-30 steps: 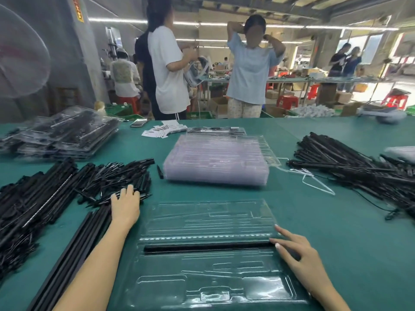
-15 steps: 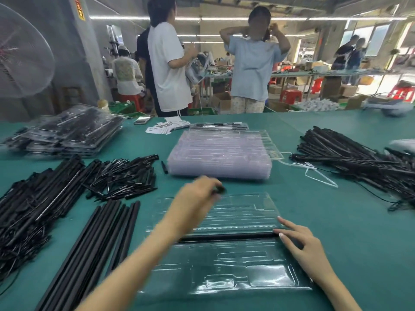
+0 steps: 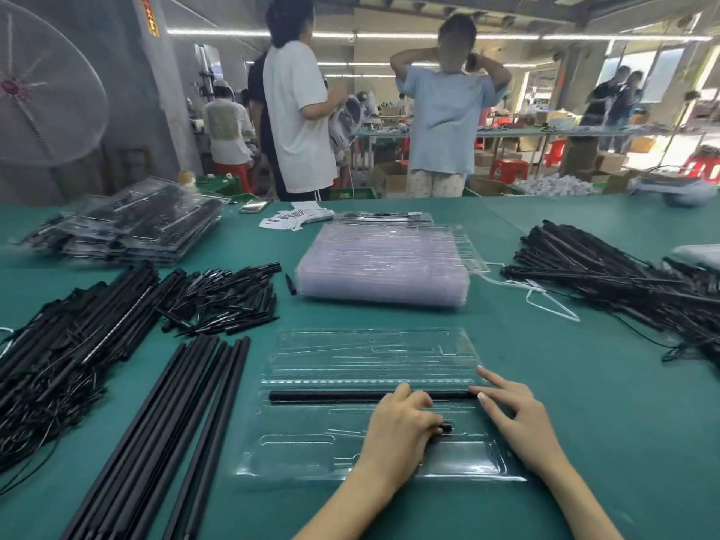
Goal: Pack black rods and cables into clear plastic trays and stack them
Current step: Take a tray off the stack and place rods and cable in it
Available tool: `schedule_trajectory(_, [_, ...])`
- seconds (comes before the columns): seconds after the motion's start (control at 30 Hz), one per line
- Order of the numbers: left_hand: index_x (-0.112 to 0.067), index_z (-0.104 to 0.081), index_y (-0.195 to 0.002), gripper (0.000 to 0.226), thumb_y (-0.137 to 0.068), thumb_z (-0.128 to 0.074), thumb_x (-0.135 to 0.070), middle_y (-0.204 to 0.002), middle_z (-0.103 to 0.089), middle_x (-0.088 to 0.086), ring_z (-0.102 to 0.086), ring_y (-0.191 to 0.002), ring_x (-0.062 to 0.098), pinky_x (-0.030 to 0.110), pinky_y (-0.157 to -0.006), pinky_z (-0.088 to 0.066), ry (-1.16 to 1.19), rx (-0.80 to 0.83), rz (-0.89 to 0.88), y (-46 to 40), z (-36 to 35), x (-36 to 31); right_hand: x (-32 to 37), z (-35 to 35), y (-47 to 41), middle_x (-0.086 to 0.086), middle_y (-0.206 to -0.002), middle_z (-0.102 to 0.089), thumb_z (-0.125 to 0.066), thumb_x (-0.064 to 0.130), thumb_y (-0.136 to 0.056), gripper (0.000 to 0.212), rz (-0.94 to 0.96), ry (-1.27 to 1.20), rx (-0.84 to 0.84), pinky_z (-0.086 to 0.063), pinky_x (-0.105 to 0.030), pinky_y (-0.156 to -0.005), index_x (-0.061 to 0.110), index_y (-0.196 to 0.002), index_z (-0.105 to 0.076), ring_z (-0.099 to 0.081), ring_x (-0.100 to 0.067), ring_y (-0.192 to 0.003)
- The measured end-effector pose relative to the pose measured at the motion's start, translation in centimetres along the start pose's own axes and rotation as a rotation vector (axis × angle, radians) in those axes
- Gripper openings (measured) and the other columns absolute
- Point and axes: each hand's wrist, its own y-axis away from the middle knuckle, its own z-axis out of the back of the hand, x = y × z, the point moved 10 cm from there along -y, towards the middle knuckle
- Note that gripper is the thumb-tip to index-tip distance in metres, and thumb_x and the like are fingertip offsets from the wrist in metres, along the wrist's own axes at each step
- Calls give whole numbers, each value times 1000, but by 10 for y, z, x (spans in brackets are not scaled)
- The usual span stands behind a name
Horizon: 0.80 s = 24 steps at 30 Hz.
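Note:
A clear plastic tray (image 3: 370,356) lies open on the green table in front of me. One long black rod (image 3: 323,395) rests in its middle groove. My left hand (image 3: 397,430) is over the tray's near half, fingers curled on a short black piece (image 3: 446,427) whose tip pokes out to the right. My right hand (image 3: 514,415) lies flat on the tray's right side, fingers spread, one fingertip touching the rod's right end.
Long black rods (image 3: 175,430) lie in a row to my left, with short black pieces (image 3: 226,294) and tangled cables (image 3: 50,352) beyond. A stack of empty trays (image 3: 385,263) sits ahead, filled trays (image 3: 124,224) far left, more rods and cables (image 3: 623,282) right. People stand past the table.
My left hand came from the short-piece pile on the left, crossed over the tray and now presses a short black piece into the tray's near half. My right hand stayed on the tray.

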Motion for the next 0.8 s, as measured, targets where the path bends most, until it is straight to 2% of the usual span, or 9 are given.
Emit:
schedule_trajectory(0.07, [-32,-78,-88,13,-75,-79,-33,-113,-68,-6,-63,-100,16,19,-87,-50,85,-21,60,-2,-1,8,-1,-1,0,25,-123,-56,-66,11,-88,30,1,4,3,-30,-18,-97,41,-91,-70,-48,-7,-116])
schedule_trajectory(0.13, [-23,-62,-126,32,-98,-50,-31,-146,-45,0,-33,-139,18,28,-118,-17,140,123,127,1,-24,15,-1,-1,0,27,-122,-55,-66,11,-88,32,3,10,2,-29,-15,-96,42,-90,-69,-48,-6,-115])
schedule_trajectory(0.23, [-21,-20,-152,52,-103,-27,-37,-160,-10,-6,2,-148,15,36,-117,11,88,332,147,15,-51,15,-2,1,0,28,-121,-55,-66,12,-88,32,8,11,-10,-29,-14,-95,43,-89,-69,-48,-6,-115])
schedule_trajectory(0.3, [-23,2,-153,59,-103,-21,-42,-158,10,-12,18,-144,10,37,-115,19,19,397,120,22,-57,12,-2,1,-1,28,-121,-56,-66,12,-88,31,5,16,-3,-31,-19,-97,43,-90,-69,-48,-5,-116])
schedule_trajectory(0.37, [-24,11,-151,60,-102,-18,-44,-156,19,-14,26,-140,6,37,-113,22,-26,447,101,26,-59,10,-2,0,-1,26,-123,-56,-66,12,-88,30,4,26,6,-32,-23,-99,42,-91,-69,-48,-6,-117])
schedule_trajectory(0.5, [-24,7,-152,60,-102,-22,-42,-158,15,-11,18,-144,6,36,-115,20,15,506,122,27,-61,11,-2,0,-1,22,-124,-57,-66,11,-88,28,13,47,4,-31,-22,-97,39,-93,-70,-48,-9,-116])
schedule_trajectory(0.63, [-19,1,-153,62,-103,-28,-40,-160,8,-7,13,-145,7,33,-117,15,182,512,86,24,-51,11,3,0,-2,12,-126,-59,-67,7,-86,27,17,64,9,-29,-6,-95,32,-97,-72,-49,-15,-115])
schedule_trajectory(0.73, [-19,-2,-153,65,-102,-39,-33,-159,6,-9,15,-144,1,25,-116,14,376,327,108,24,-12,33,9,4,-1,6,-124,-63,-68,7,-85,38,3,50,3,-32,-16,-95,39,-105,-65,-50,-18,-114])
schedule_trajectory(0.8, [-22,-5,-153,64,-101,-42,-32,-158,2,-13,16,-142,-2,25,-117,13,341,178,196,30,24,77,11,6,-3,0,-120,-64,-66,13,-88,41,-44,88,-2,-37,-30,-96,40,-118,-59,-49,-20,-115])
